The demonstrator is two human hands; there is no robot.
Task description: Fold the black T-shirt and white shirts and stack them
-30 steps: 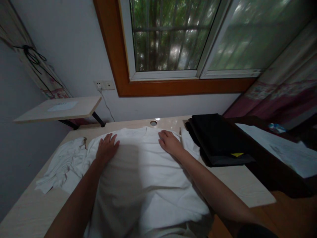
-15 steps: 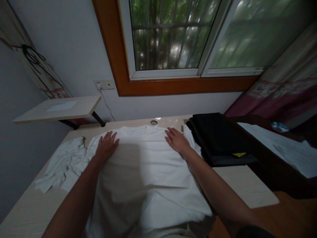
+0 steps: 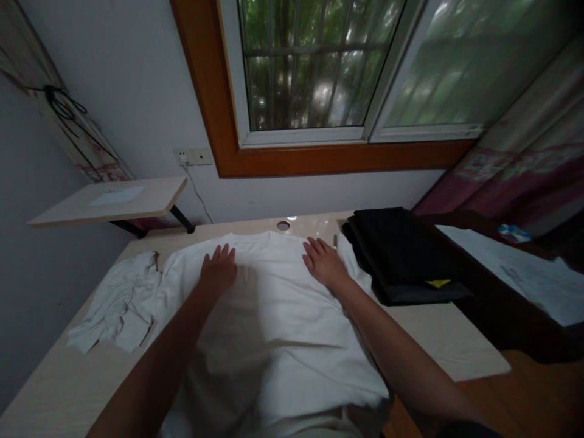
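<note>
A white T-shirt (image 3: pixel 283 304) lies spread on the light wooden desk (image 3: pixel 50 389), its neckline at the far side and its lower part reaching the near edge. My left hand (image 3: pixel 219 267) rests flat on the upper left of the shirt, fingers extended and holding nothing. On the upper right, near the shoulder, my right hand (image 3: pixel 323 261) lies palm down with its fingers spread. Left of the shirt is a crumpled white cloth (image 3: pixel 118 301), touching or close to the sleeve.
Folded black fabric (image 3: pixel 401 249) is stacked at the right, against the shirt's sleeve. A raised wooden shelf (image 3: pixel 114 204) stands at the back left. Behind the desk are a cable hole (image 3: pixel 283 225), a wall socket (image 3: pixel 194 157) and a window (image 3: pixel 319 73). Papers (image 3: pixel 515 274) lie farther right.
My left hand has slid right, inward from the shirt's left shoulder toward the middle. My right hand has stayed almost in place on the right shoulder.
</note>
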